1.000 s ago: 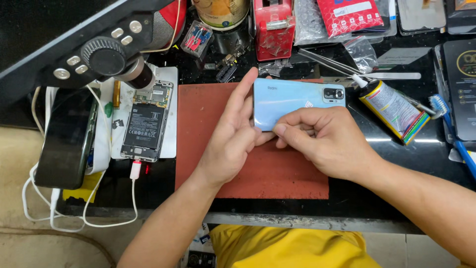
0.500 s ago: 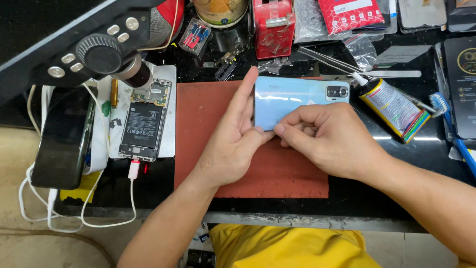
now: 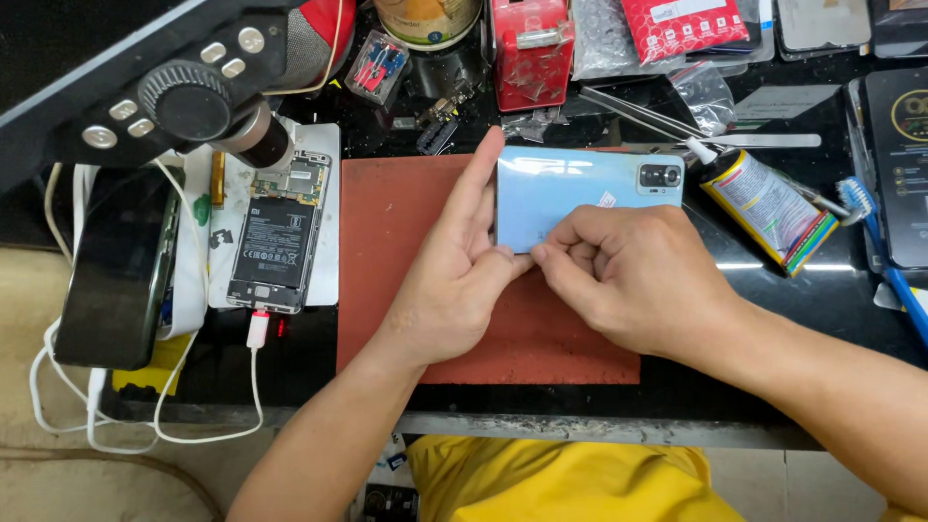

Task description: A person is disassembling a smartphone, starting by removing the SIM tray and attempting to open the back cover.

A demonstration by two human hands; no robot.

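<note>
A light blue phone back cover with a camera module at its right end lies across the top of a red-brown work mat. My left hand steadies its left end, fingers straight along the short edge and thumb at the lower corner. My right hand pinches at the cover's lower edge with thumb and forefinger, right beside the left thumb. Whether a film or sticker is between those fingers is too small to tell.
An opened phone with its battery showing lies on a white pad at left, a white cable plugged in. A microscope arm hangs over it. A glue tube, tweezers, a red box and a toothbrush sit nearby.
Both hands have stayed on the cover's lower left part. The right fingers have curled tighter into a pinch at the edge. The cover has barely shifted.
</note>
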